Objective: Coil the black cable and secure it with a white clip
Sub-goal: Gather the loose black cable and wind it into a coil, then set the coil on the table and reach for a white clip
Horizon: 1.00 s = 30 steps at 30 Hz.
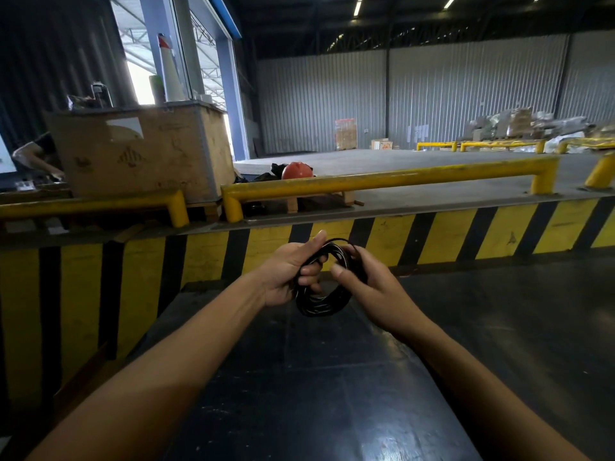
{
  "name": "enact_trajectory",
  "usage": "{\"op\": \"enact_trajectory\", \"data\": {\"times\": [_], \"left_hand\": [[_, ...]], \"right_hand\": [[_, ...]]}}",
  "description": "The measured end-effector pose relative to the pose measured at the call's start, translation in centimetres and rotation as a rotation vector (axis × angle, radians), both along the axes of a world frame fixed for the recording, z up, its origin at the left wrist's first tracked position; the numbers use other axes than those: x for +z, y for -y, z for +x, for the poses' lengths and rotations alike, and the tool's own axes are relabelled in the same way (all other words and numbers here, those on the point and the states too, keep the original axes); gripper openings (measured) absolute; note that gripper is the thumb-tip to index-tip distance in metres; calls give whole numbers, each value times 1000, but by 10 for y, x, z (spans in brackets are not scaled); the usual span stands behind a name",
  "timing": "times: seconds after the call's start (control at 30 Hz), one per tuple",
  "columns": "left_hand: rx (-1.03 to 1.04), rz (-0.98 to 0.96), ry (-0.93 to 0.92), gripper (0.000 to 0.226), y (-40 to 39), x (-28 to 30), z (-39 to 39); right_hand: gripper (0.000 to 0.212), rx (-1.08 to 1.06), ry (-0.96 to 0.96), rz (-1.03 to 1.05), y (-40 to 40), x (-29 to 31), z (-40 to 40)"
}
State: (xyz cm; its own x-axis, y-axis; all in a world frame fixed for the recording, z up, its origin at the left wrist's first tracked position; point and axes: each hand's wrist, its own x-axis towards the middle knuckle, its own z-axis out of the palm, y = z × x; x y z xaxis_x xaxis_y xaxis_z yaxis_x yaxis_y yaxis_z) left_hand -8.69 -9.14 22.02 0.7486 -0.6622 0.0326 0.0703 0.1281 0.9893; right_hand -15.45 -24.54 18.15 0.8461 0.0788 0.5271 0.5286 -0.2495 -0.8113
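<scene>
The black cable is wound into a loose coil of several loops and hangs in the air between my two hands, above a dark surface. My left hand grips the coil's left side with its fingers curled through the loops. My right hand holds the coil's right side, thumb pressed on the strands near the top. Pale glints show on the strands. I cannot make out a white clip anywhere.
A dark glossy table top lies below my arms. Straight ahead rises a yellow-and-black striped dock wall with yellow guard rails. A large cardboard box and a red helmet sit on the platform. A person bends at far left.
</scene>
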Motion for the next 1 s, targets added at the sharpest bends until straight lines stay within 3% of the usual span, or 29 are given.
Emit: {"op": "enact_trajectory", "data": {"times": [0.13, 0.23, 0.53, 0.6, 0.7, 0.77, 0.87, 1.0], "left_hand": [[-17, -16, -24, 35, -2, -11, 4], [-26, 61, 27, 30, -5, -20, 7], [221, 703, 594, 53, 10, -29, 5], [254, 723, 652, 46, 12, -38, 5], [361, 606, 724, 31, 17, -60, -1], [413, 473, 694, 32, 21, -75, -5], [444, 272, 465, 34, 24, -99, -7], [401, 211, 193, 28, 34, -132, -17]], "right_hand": [[14, -118, -20, -195, 3, -9, 7], [18, -208, 10, -332, 4, -13, 10], [29, -349, 2, -539, 2, -38, 23], [31, -358, -21, -528, 2, -42, 23], [29, -306, -60, -422, 4, -47, 20], [23, -209, -153, -331, 9, -53, 16], [20, -64, -317, -187, 16, -75, 6], [17, -62, -425, -248, 24, -119, 1]]}}
